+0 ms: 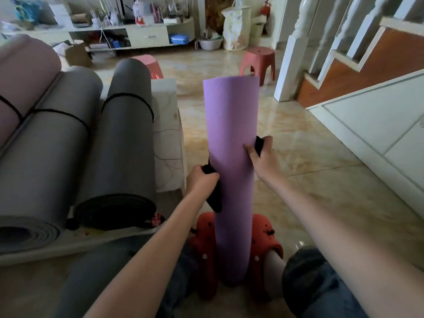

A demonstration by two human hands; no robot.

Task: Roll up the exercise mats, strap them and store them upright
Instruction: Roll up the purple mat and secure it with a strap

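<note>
Purple mat point(231, 125), black strap point(214, 200), grey mats point(128, 143), red clogs point(204, 249)

1. My left hand point(202, 180) is fisted — knuckles up, forearm reaching forward from lower left.
2. My right hand point(263, 160) is higher, thumb spread — fingers curled closed, arm extended from lower right.

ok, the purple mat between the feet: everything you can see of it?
The purple mat is rolled into a tight tube of matte foam, standing nearly upright on the floor between two red clogs. A black strap passes behind it, not yet fastened. The left hand and right hand each hold a strap end against its sides.
</note>
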